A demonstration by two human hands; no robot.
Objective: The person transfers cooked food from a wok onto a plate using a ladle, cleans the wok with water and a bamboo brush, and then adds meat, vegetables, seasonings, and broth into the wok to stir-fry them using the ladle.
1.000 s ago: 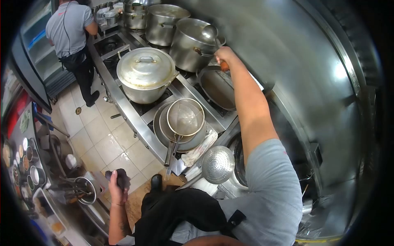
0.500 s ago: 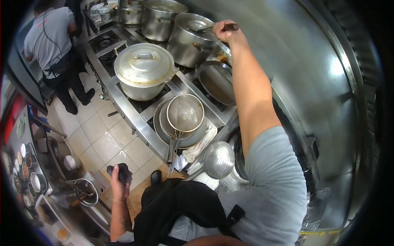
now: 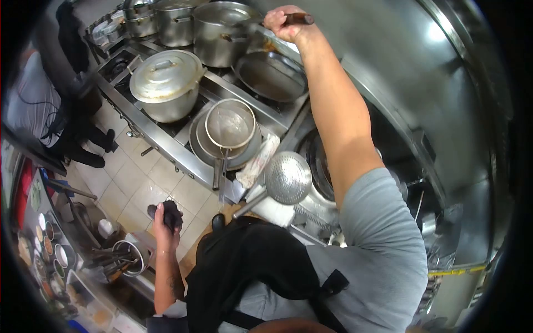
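Note:
My right arm reaches out over the stove. At its end my right hand is closed around the brown handle of a long utensil, whose thin shaft runs toward the tall metal stockpot. The utensil's working end cannot be made out. Low on the other side, my left hand grips a bunched dark cloth above the floor. A perforated skimmer lies near my apron, and round strainers with handles rest stacked on the stove's near end.
A lidded pot sits on the burners beside a dark oval pan. Small ingredient containers line the left counter, near a round container of utensils. Another person stands at the far left.
The view has shifted, so the stove sits further left and higher. My right hand still grips the handle, and my left keeps the cloth. The other person appears nearer the left edge.

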